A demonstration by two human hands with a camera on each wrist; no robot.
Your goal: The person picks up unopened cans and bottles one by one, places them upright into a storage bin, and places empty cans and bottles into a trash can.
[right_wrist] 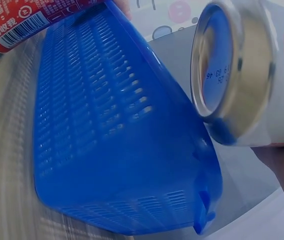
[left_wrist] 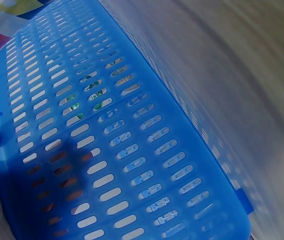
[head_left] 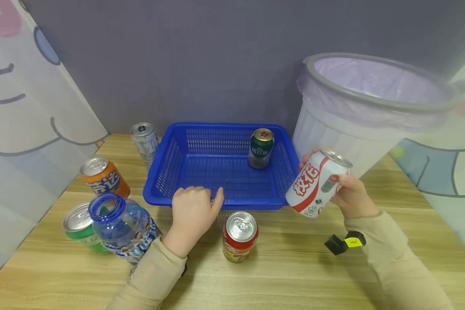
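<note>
My left hand (head_left: 193,211) grips the front rim of a blue plastic basket (head_left: 222,202), fingers curled over the edge and thumb pointing up. In the left wrist view, the slotted side of the basket (left_wrist: 132,165) fills most of the picture. At the basket's front right corner, my right hand (head_left: 352,193) holds a white and red drink can (head_left: 317,183), tilted with its base toward the basket. The can's round base (right_wrist: 217,62) shows in the right wrist view, overlapping the rim. Inside the basket, a green can (head_left: 261,148) stands at the back right.
A red can (head_left: 240,237) stands before the basket. To the left are a blue-necked plastic bottle (head_left: 124,228), a green can (head_left: 81,226), an orange can (head_left: 105,177) and a pale patterned can (head_left: 145,144). A lined white bin (head_left: 341,137) stands behind the right hand.
</note>
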